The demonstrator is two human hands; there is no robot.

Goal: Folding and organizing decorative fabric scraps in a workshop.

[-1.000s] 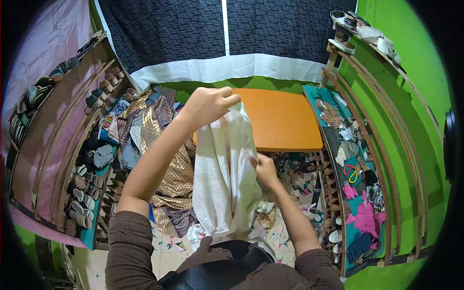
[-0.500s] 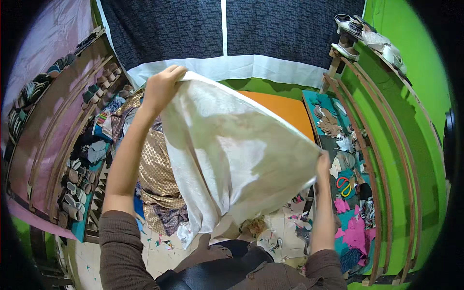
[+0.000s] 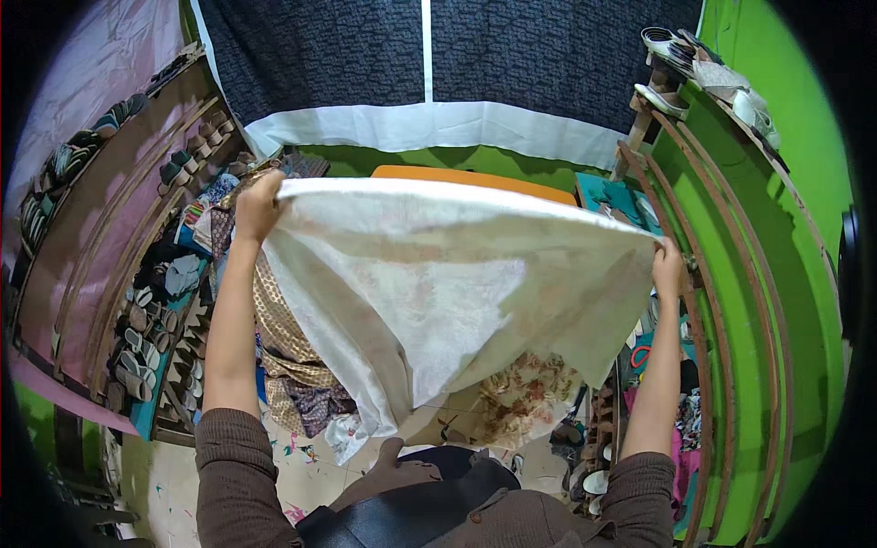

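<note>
- Back: dark patterned curtain [image 3: 320,55] w/ white border [image 3: 365,132] along bottom, white vert. strip betw. panels
- Green back wall [image 3: 512,159] below it
- R: bright green wall [image 3: 749,36] w/ shadows, wooden rack [image 3: 641,121] in front
- L: pale pink sheeting [image 3: 119,55], shiny; another wooden rack, L side [image 3: 164,110]
- Orange surface [image 3: 484,180] nr back, mostly hidden
- Floor [image 3: 174,484]: light tiles w/ small coloured bits

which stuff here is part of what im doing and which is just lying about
In use:
white cloth, stretched out
left grip and right grip, each holding its upper edge

Apparently just lying about:
gold-patterned cloth
grey cloth
shoes at far left
</note>
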